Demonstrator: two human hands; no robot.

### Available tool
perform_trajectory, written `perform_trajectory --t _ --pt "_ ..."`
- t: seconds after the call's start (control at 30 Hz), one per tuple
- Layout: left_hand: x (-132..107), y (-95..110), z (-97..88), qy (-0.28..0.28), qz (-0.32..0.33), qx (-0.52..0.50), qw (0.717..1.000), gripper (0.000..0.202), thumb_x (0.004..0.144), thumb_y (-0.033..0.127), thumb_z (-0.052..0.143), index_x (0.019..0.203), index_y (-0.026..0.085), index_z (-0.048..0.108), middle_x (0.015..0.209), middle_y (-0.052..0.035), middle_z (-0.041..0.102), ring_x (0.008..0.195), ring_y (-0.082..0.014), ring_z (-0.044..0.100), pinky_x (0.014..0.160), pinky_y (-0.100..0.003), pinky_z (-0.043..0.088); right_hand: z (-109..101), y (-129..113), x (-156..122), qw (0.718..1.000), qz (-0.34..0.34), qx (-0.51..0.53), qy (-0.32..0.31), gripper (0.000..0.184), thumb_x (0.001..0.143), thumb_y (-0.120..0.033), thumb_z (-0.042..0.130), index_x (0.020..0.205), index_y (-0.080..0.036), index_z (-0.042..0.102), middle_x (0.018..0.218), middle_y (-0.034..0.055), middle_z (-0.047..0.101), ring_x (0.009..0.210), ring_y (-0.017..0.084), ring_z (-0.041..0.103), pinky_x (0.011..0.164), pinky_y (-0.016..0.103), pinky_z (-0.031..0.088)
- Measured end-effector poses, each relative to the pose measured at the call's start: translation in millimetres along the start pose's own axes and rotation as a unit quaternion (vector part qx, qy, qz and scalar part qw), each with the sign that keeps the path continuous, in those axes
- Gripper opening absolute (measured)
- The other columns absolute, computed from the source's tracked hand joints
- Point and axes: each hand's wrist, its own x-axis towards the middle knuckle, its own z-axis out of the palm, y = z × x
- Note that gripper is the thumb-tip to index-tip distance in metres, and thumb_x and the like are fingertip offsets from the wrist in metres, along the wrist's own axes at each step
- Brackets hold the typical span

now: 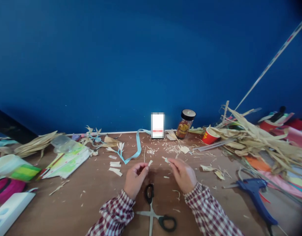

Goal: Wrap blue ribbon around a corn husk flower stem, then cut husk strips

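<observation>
My left hand (135,178) is closed in a pinch on a small pale strip of dried husk (150,163). My right hand (181,173) is also pinched shut, holding another small husk piece (165,159). Both hands hover just above the wooden table (92,196), a little apart from each other. Black-handled scissors (153,209) lie open on the table between my checked sleeves. Cut husk pieces (115,167) lie to the left of my left hand.
A blue glue gun (255,193) lies at the right. A heap of dried husks (251,137), a red cup (210,135) and a jar (185,124) stand at the back right. A light blue ribbon (137,149), papers (67,160) and a white box (10,209) lie left.
</observation>
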Motion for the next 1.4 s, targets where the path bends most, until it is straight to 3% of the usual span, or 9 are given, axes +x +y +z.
perform_trajectory --t 0.1,0.2,0.37,0.57,0.73,0.87,1.07,1.23,1.4 --pt "-3 0 4.3 0.027 -0.007 -0.04 0.999 0.024 0.07 0.038 0.06 0.079 0.015 0.061 0.076 -0.0025 0.064 0.063 -0.0129 0.059 0.059 -0.025 0.05 -14 0 2 0.999 0.021 0.017 0.042 0.029 0.088 -0.027 0.037 0.107 -0.021 0.058 0.101 0.0071 0.064 0.089 0.018 0.06 0.078 0.028 0.046" --pt "-9 1 8.5 0.037 -0.032 -0.091 0.995 0.025 0.072 0.039 0.059 0.082 0.016 0.057 0.068 -0.0003 0.061 0.057 -0.0106 0.056 0.051 -0.022 0.048 -22 -6 4 0.995 0.05 0.078 0.037 0.026 0.087 -0.029 0.04 0.104 -0.02 0.057 0.092 0.007 0.066 0.082 0.018 0.061 0.073 0.028 0.048" --pt "-15 2 11.4 0.008 -0.088 -0.171 0.981 0.026 0.071 0.038 0.061 0.083 0.016 0.053 0.06 0.0034 0.057 0.045 -0.0064 0.049 0.044 -0.018 0.043 -15 -30 8 0.976 0.081 0.194 -0.066 0.018 0.085 -0.03 0.044 0.087 -0.018 0.058 0.073 0.002 0.062 0.064 0.014 0.058 0.058 0.023 0.047" --pt "-18 3 9.9 -0.051 -0.067 -0.135 0.987 0.024 0.072 0.038 0.06 0.076 0.014 0.056 0.056 0.0029 0.055 0.043 -0.0069 0.047 0.043 -0.019 0.042 12 -42 8 0.936 0.096 0.289 -0.178 0.031 0.079 -0.025 0.052 0.11 -0.019 0.052 0.077 -0.0004 0.058 0.053 0.008 0.053 0.051 0.021 0.045" --pt "-17 1 9.8 -0.075 -0.093 -0.136 0.984 0.026 0.069 0.039 0.062 0.074 0.014 0.058 0.054 0.0034 0.054 0.039 -0.0057 0.044 0.039 -0.017 0.039 18 -38 7 0.947 0.074 0.27 -0.157 0.02 0.082 -0.03 0.05 0.09 -0.018 0.064 0.078 0.0022 0.06 0.058 0.01 0.053 0.053 0.021 0.044" --pt "-15 -5 9.3 -0.077 -0.106 -0.145 0.981 0.028 0.068 0.038 0.063 0.079 0.013 0.061 0.054 0.0028 0.056 0.039 -0.0055 0.045 0.04 -0.017 0.04 17 -37 7 0.947 0.08 0.276 -0.145 0.022 0.083 -0.031 0.049 0.092 -0.019 0.065 0.077 0.0017 0.06 0.056 0.01 0.052 0.052 0.021 0.043" --pt "-15 -6 9.4 -0.084 -0.084 -0.133 0.984 0.024 0.07 0.037 0.062 0.072 0.013 0.059 0.054 0.0034 0.054 0.041 -0.0059 0.046 0.04 -0.018 0.041 19 -39 8 0.925 0.086 0.312 -0.198 0.027 0.082 -0.03 0.051 0.105 -0.02 0.061 0.077 0.001 0.062 0.057 0.01 0.053 0.052 0.02 0.043" --pt "-15 -5 8.4 -0.096 -0.085 -0.116 0.985 0.026 0.071 0.038 0.06 0.069 0.012 0.056 0.053 0.0035 0.053 0.038 -0.0046 0.044 0.038 -0.016 0.038 20 -40 6 0.953 0.029 0.25 -0.172 0.023 0.085 -0.027 0.047 0.096 -0.022 0.067 0.077 0.0021 0.061 0.07 0.014 0.056 0.064 0.024 0.044" --pt "-14 -6 6.7 -0.134 -0.113 -0.108 0.979 0.029 0.072 0.041 0.058 0.075 0.012 0.057 0.053 0.0043 0.052 0.038 -0.0046 0.044 0.038 -0.016 0.039 19 -40 5 0.961 0.013 0.23 -0.155 0.024 0.086 -0.024 0.045 0.097 -0.021 0.066 0.076 0.0024 0.06 0.075 0.014 0.055 0.069 0.025 0.043"
